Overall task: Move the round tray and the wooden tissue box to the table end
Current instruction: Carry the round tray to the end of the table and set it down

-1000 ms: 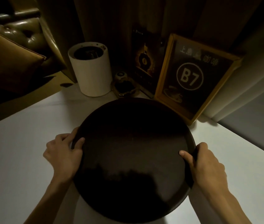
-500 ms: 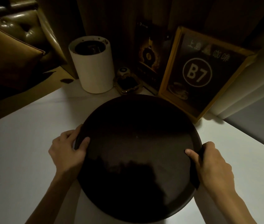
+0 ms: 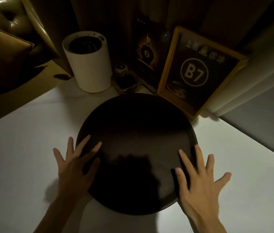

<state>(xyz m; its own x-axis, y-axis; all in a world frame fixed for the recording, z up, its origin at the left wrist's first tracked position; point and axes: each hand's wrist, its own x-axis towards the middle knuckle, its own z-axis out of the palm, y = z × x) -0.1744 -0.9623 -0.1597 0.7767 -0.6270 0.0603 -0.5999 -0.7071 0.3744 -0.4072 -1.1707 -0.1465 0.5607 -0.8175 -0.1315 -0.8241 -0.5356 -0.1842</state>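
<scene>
The dark round tray (image 3: 138, 148) lies flat on the white table (image 3: 15, 157), centre frame; the left hand (image 3: 75, 167) and right hand (image 3: 198, 180) spread wide open over its side rims, gripping nothing; above stand a white cylinder (image 3: 89, 63) and a framed B7 sign (image 3: 198, 71).
</scene>
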